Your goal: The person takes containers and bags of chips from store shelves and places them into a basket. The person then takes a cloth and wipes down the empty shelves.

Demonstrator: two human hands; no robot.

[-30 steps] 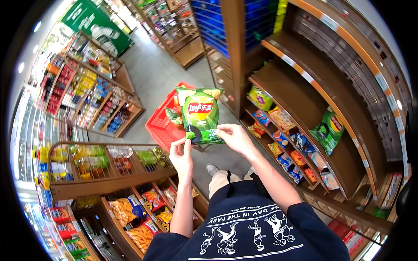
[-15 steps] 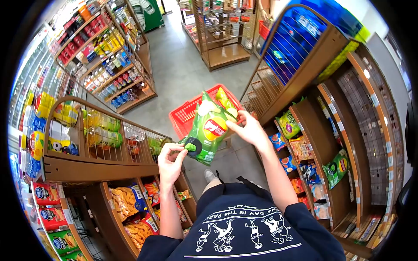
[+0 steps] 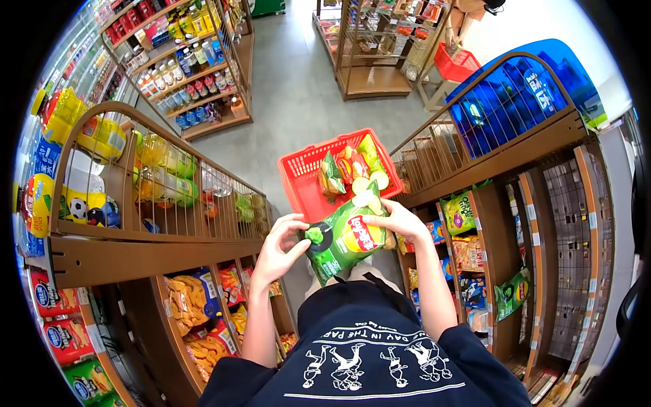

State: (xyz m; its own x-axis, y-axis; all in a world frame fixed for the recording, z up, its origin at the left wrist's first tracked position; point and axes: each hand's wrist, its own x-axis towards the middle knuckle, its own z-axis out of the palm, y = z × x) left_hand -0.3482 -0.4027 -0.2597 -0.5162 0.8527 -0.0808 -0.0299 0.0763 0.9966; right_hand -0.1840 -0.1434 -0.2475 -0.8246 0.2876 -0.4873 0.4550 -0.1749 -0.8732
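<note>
A green bag of Lay's chips [image 3: 346, 237] is held tilted in front of my body, its printed front facing up. My left hand [image 3: 281, 247] pinches its lower left corner, thumb and fingers on the edge. The right side of the bag is gripped by my right hand [image 3: 400, 224], with the thumb on the front near the logo. Just beyond the bag, a red shopping basket [image 3: 298, 180] holds several snack bags, among them a green one [image 3: 331, 178] and a red one [image 3: 352, 165].
Snack shelves [image 3: 498, 264] stand on my right, with snack bins [image 3: 196, 305] and bottled drinks [image 3: 163, 169] on my left. Farther off are a drinks rack [image 3: 183, 81], a wire display rack [image 3: 376, 74], and a person's arm by another red basket [image 3: 456, 62].
The view has swung so that the basket and its contents show more fully. The chip bag has gone from upright to tilted and come closer to my body, still in both hands.
</note>
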